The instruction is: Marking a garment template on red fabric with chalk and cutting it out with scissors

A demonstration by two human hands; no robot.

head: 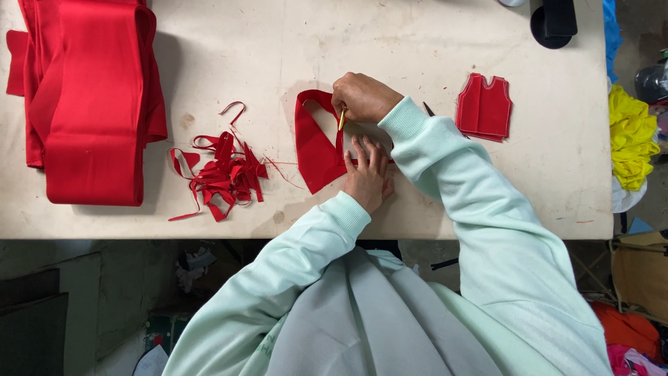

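No box or bin shows. Right hand (pixel 363 97) fingers squeeze yellow scissors (pixel 342 118) at twelve o'clock — left hand (pixel 367 177) fingers lie flat, together, on red cloth (pixel 316 150).

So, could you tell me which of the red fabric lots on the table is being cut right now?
The red piece at the table's middle: the left hand presses it flat while the right hand works on it. The folded stack, scraps and finished pieces lie untouched.

My left hand (pixel 367 177) lies flat, fingers spread forward; my right hand (pixel 362 97) is curled in a fist, arm bent across.
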